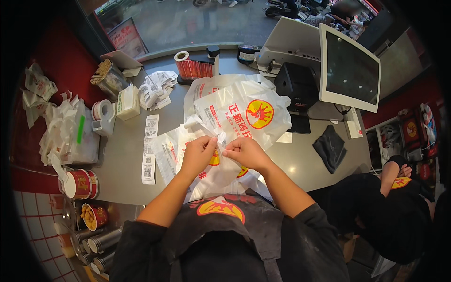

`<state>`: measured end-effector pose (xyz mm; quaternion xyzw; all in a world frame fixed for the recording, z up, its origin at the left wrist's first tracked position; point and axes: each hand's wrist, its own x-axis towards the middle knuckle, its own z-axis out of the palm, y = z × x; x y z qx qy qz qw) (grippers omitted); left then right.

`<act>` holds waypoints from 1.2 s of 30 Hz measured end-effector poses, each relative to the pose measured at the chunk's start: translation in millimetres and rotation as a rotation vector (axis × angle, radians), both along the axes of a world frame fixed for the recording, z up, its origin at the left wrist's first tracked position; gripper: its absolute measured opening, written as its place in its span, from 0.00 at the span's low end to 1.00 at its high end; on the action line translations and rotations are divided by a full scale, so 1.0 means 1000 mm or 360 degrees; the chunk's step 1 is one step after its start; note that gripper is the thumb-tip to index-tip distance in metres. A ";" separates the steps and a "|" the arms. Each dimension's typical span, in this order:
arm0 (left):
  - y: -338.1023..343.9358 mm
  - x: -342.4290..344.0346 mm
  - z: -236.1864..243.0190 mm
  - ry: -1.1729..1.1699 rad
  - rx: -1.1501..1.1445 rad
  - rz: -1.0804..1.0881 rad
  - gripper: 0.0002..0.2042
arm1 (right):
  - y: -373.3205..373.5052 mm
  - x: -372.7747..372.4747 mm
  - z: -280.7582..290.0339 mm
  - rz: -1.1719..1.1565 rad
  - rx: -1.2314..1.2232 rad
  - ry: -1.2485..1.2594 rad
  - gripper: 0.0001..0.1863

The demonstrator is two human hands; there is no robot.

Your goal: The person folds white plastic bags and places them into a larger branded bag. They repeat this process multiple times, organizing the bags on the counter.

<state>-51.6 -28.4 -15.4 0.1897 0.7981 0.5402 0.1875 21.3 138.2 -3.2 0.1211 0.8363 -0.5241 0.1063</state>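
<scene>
In front of me on the grey counter lies a white plastic carrier bag (pixel 221 177) with red print and a yellow-and-red logo. My left hand (pixel 198 154) has its fingers closed in a pinch on the bag's gathered top. Close to its right, my right hand (pixel 246 153) also pinches the bag, thumb against forefinger. A whitish twist of plastic sticks up between the two hands. What the bag contains is hidden. Just beyond my hands rests another white carrier bag (pixel 272 123) with the same kind of print. To the left lies a long paper receipt (pixel 149 149).
A monitor (pixel 350 68), a black box-shaped device (pixel 296 87) and a dark cloth (pixel 330 148) are on the right. Leftward stand a tissue pack (pixel 128 103), a skewer container (pixel 112 81) and paper tubs (pixel 79 184). A person in black (pixel 376 214) bends at lower right.
</scene>
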 end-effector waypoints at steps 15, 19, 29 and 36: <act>-0.036 -0.017 0.026 -0.0704 0.1361 0.0878 0.03 | 0.013 0.000 -0.011 -0.0836 -0.2114 0.0015 0.05; -0.038 -0.021 0.055 -0.0386 0.1615 0.1302 0.04 | 0.015 0.001 0.000 -0.1095 -0.2147 0.0137 0.06; -0.026 0.003 0.082 0.0250 0.0821 0.0281 0.07 | -0.012 0.000 0.038 -0.0540 -0.1385 0.0269 0.12; -0.046 -0.019 0.099 0.0121 0.1368 0.0716 0.05 | 0.017 -0.003 0.023 -0.0948 -0.1026 -0.0006 0.05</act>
